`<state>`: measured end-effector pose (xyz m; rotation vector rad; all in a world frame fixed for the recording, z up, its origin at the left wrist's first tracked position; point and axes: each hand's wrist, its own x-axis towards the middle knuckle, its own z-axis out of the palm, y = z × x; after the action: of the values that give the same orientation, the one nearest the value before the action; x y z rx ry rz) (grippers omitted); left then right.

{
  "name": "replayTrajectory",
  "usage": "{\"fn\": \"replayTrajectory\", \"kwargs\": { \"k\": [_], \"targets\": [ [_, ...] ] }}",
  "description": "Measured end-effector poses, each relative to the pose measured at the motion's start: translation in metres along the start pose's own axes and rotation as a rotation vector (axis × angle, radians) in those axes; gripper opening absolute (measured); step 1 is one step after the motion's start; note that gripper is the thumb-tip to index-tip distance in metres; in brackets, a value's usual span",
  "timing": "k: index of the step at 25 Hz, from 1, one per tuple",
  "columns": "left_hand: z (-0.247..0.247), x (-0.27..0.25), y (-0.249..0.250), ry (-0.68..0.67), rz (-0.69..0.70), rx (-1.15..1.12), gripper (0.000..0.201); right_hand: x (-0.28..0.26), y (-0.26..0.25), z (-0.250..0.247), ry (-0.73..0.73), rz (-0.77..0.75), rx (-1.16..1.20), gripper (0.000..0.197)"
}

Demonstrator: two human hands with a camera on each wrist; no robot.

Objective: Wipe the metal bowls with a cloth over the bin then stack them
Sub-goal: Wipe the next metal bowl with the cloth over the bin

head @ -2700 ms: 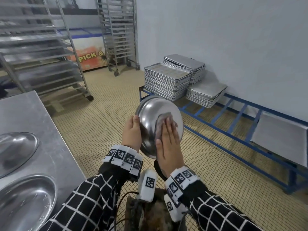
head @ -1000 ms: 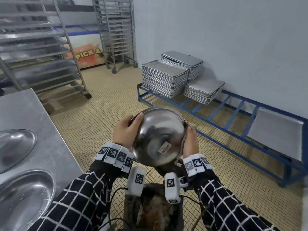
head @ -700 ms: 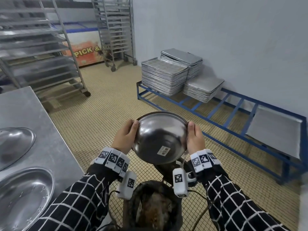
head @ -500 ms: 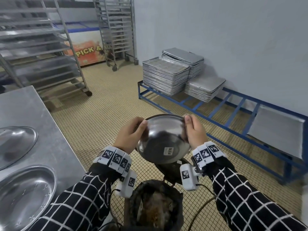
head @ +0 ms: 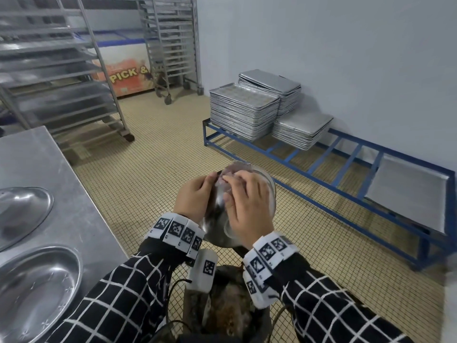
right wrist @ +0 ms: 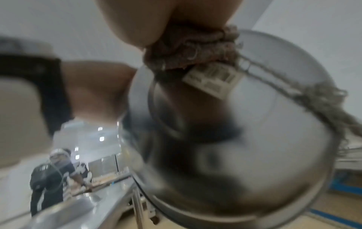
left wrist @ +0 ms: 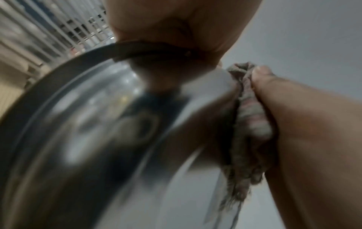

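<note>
I hold a metal bowl (head: 214, 220) tilted on edge above the dark bin (head: 230, 310), its outer bottom turned toward me. My left hand (head: 195, 196) grips the bowl's left rim. My right hand (head: 247, 206) lies over the bowl's outer bottom and holds a bunched grey cloth (head: 235, 168) against it. In the left wrist view the cloth (left wrist: 248, 116) is squeezed between the right hand (left wrist: 303, 124) and the bowl (left wrist: 98, 131). The right wrist view shows the cloth (right wrist: 192, 52) just above a white barcode sticker (right wrist: 213, 79) on the bowl (right wrist: 254, 131).
Two more metal bowls (head: 22, 211) (head: 32, 288) rest on the steel table (head: 49, 164) to my left. Stacks of baking trays (head: 243, 110) sit on a low blue rack (head: 321, 164) along the right wall. A wheeled tray trolley (head: 61, 70) stands behind the table.
The bowl was flipped from its inside facing me to its bottom facing me. My right hand moved from the right rim onto the bottom with the cloth.
</note>
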<state>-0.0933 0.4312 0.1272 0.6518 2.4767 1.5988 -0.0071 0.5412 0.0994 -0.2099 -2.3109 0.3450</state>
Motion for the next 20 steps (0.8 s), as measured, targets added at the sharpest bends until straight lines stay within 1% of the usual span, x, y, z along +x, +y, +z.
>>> {"fn": "replayTrajectory", "kwargs": {
  "k": [1,2,5,6,7,8,10,12,13,14,15,16,18,20],
  "targets": [
    [-0.001,-0.001,0.001,0.018,-0.006,-0.001,0.041,-0.005,0.000,0.004,-0.013,-0.014,-0.014,0.039],
    [-0.003,-0.002,0.001,0.027,-0.007,0.008,0.042,-0.006,0.004,0.007,-0.014,0.045,0.044,0.041],
    [-0.011,-0.006,0.001,0.060,-0.056,-0.044,0.035,-0.003,0.026,0.009,0.038,0.479,0.365,0.043],
    [-0.013,-0.006,0.000,0.079,-0.074,-0.062,0.032,-0.005,0.030,0.010,0.025,0.555,0.415,0.043],
    [-0.015,-0.006,0.000,0.095,-0.083,-0.072,0.031,-0.008,0.030,0.010,0.005,0.558,0.432,0.044],
    [-0.016,-0.006,-0.001,0.097,-0.084,-0.069,0.031,-0.012,0.026,0.009,-0.007,0.506,0.438,0.045],
    [-0.014,-0.005,-0.001,0.089,-0.046,-0.036,0.033,-0.015,0.010,0.011,-0.010,0.324,0.413,0.046],
    [-0.009,-0.004,0.000,0.096,0.022,0.012,0.037,-0.010,-0.007,0.014,-0.018,0.154,0.238,0.046],
    [-0.007,-0.004,0.000,0.097,0.062,0.017,0.038,-0.006,-0.012,0.017,-0.011,0.100,0.130,0.046],
    [-0.006,-0.004,0.002,0.100,0.093,0.017,0.038,0.001,-0.014,0.018,0.013,0.089,0.068,0.046],
    [-0.007,-0.004,0.004,0.101,0.111,0.014,0.037,0.010,-0.014,0.017,0.045,0.146,0.066,0.048],
    [-0.007,-0.004,0.007,0.106,0.113,0.006,0.036,0.019,-0.012,0.014,0.076,0.265,0.119,0.049],
    [-0.010,-0.003,0.008,0.117,0.093,-0.029,0.036,0.034,0.004,0.014,0.124,0.589,0.304,0.049],
    [-0.016,0.000,0.004,0.121,0.027,-0.104,0.037,0.043,0.021,0.011,0.159,0.863,0.553,0.044]
  ]
}}
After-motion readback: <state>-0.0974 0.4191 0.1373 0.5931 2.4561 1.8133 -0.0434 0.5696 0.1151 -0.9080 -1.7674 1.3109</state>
